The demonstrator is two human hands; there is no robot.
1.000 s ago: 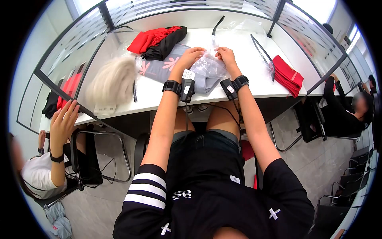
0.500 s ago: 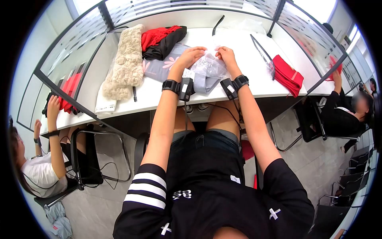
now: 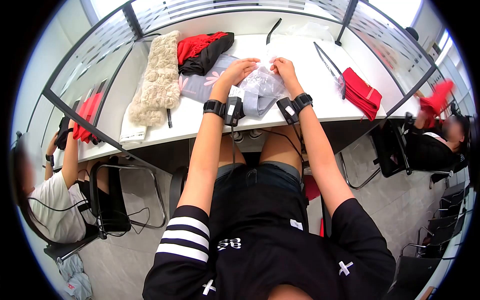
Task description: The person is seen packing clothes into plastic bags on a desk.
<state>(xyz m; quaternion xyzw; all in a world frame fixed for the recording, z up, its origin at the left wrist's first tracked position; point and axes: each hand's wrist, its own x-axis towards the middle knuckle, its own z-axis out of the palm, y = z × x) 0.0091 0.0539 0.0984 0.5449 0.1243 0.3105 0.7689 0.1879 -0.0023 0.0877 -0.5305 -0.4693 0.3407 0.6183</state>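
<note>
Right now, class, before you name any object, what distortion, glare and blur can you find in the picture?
Head view: wide-angle distortion bows the white desk and leaves black corners; head view: the windows at top right are washed out, and pale glints streak the clear plastic; head view: the raised red cloth at far right is blurred, the fluffy beige fabric much crisper.

On desk (image 3: 300, 60); left: fur piece (image 3: 159, 77), pen (image 3: 169, 118) beside; centre: fabric (image 3: 196, 87) under plastic (image 3: 264, 81); right: cloth (image 3: 361, 95) beside strap (image 3: 325, 61)
</note>
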